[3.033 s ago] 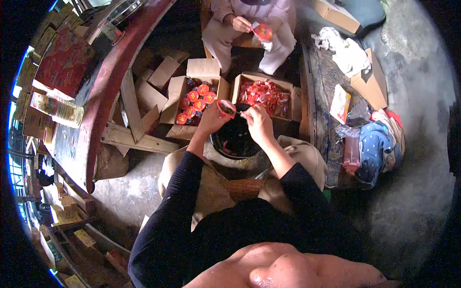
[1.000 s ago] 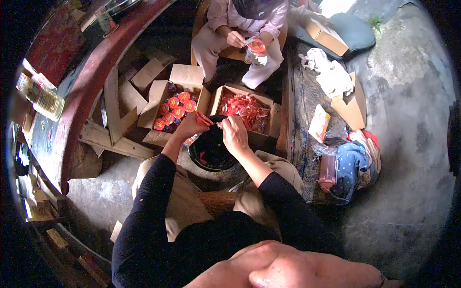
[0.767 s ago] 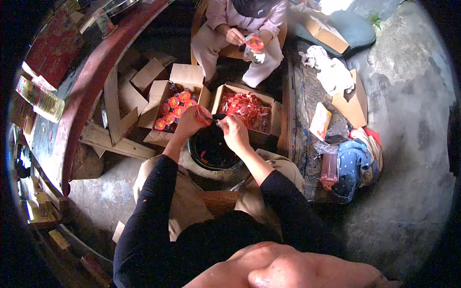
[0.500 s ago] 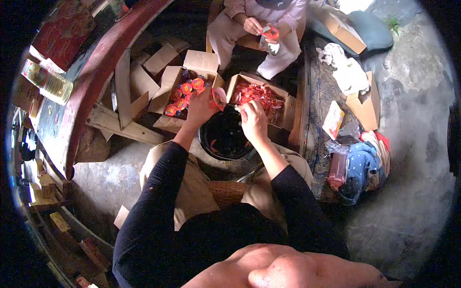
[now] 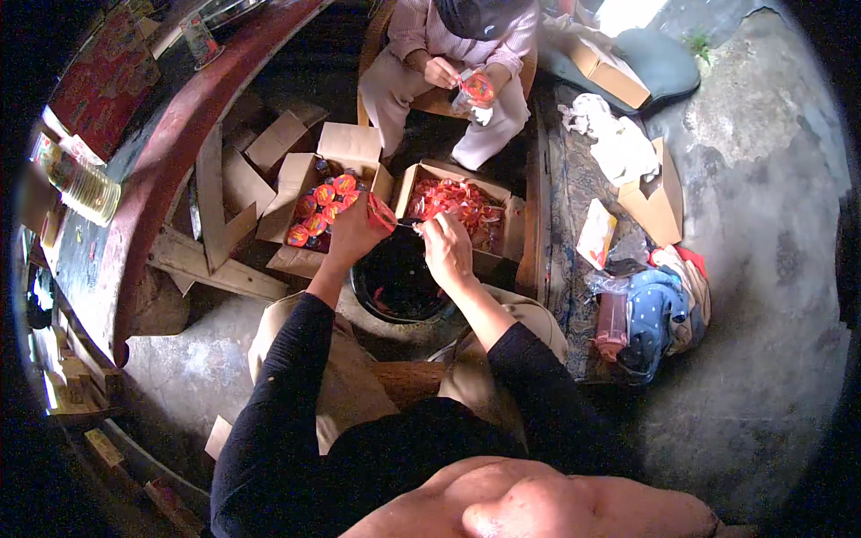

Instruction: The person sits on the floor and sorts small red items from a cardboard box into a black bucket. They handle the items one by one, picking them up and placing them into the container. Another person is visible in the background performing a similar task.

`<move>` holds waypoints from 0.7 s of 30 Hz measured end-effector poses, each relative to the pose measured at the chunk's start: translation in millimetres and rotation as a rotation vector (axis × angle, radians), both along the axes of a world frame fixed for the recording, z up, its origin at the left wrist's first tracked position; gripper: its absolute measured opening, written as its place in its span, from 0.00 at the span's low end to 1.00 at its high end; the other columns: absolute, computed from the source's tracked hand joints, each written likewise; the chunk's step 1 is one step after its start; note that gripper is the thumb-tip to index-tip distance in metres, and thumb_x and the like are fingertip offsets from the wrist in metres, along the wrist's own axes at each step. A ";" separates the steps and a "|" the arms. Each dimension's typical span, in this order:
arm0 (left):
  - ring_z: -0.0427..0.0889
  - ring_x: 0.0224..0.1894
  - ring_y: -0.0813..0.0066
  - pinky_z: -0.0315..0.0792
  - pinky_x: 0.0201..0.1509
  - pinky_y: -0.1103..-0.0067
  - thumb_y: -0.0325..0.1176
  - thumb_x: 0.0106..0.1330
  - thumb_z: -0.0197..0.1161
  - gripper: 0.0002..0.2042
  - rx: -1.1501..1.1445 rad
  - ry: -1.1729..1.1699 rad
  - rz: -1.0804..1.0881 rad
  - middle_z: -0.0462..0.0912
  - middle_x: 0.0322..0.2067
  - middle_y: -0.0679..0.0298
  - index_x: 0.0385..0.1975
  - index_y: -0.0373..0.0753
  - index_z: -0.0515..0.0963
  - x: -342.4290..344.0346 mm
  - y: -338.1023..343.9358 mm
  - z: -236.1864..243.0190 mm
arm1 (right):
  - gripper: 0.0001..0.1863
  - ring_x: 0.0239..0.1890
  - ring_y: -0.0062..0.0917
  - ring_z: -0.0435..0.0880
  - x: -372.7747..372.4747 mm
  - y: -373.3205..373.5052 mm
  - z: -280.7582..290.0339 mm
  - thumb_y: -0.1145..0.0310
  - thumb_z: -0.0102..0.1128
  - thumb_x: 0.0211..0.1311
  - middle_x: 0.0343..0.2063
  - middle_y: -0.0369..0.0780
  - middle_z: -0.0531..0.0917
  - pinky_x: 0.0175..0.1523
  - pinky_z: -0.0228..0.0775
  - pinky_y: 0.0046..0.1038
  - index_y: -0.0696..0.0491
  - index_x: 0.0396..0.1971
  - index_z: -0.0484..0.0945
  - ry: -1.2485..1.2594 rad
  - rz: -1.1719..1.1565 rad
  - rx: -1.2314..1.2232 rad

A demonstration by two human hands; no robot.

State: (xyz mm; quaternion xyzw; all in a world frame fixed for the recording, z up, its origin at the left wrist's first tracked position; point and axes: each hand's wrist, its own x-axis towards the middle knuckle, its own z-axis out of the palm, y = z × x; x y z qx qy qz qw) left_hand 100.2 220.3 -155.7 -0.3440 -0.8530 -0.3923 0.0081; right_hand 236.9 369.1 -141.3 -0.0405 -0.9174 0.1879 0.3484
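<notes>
- Left hand [image 5: 356, 231], bare, w/ black sleeve: curled round a red cup [image 5: 380, 212], its open-looking side tipped toward the R; contents unclear.
- Right hand [image 5: 445, 247]: thumb & fingertips pressed together just beside the cup's edge, pinching what looks like a thin bit [image 5: 416, 228]; too small to tell exactly what.
- Both hands are up in front of the torso, over the far edge of a black bucket [image 5: 360, 296] set btwn the knees; a few red scraps seem to lie inside.
- Beyond, far L: open box [image 5: 350, 142] of red-topped cups [image 5: 345, 184]. Far R: second box [image 5: 514, 224], heaped w/ shiny red scraps [image 5: 457, 202].
- Opp.: a seated co-worker [image 5: 448, 54] w/ another red-topped cup [image 5: 478, 87].
- Step in hand, by judgement: fine two-handed work at the cup's edge, prob. mid-way, since the cup & pinched bit are v. close together.
- Next move likely calls for a firm L hold w/o squashing the cup, plus a light, exact R pinch, all kept above the bucket.
</notes>
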 end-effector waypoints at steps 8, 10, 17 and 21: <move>0.83 0.39 0.53 0.76 0.41 0.64 0.40 0.44 0.75 0.24 -0.017 -0.147 -0.072 0.83 0.32 0.54 0.38 0.38 0.71 -9.4 -10.9 -21.1 | 0.04 0.37 0.39 0.77 3.7 -7.6 0.6 0.78 0.56 0.53 0.30 0.44 0.73 0.43 0.70 0.39 0.56 0.29 0.73 -0.041 0.020 0.055; 0.84 0.39 0.56 0.76 0.42 0.66 0.39 0.43 0.74 0.23 0.041 -0.290 -0.152 0.84 0.32 0.55 0.38 0.39 0.73 -9.4 -9.4 -16.9 | 0.04 0.37 0.39 0.76 3.6 -6.8 0.7 0.78 0.56 0.53 0.30 0.44 0.73 0.43 0.70 0.39 0.56 0.29 0.72 -0.039 0.025 0.066; 0.85 0.38 0.66 0.76 0.43 0.73 0.37 0.44 0.73 0.19 -0.009 -0.318 -0.188 0.85 0.32 0.63 0.36 0.41 0.75 -3.8 -1.4 -21.9 | 0.04 0.36 0.42 0.76 -1.6 -9.0 -13.3 0.80 0.58 0.53 0.29 0.45 0.74 0.42 0.69 0.40 0.56 0.26 0.72 -0.095 0.021 -0.151; 0.84 0.38 0.69 0.75 0.43 0.75 0.36 0.45 0.73 0.17 0.128 -0.296 -0.153 0.85 0.32 0.64 0.35 0.42 0.76 -1.4 -1.5 -15.0 | 0.04 0.35 0.41 0.77 2.9 -5.5 -3.9 0.79 0.59 0.52 0.28 0.45 0.74 0.40 0.70 0.41 0.56 0.25 0.72 -0.046 0.019 -0.118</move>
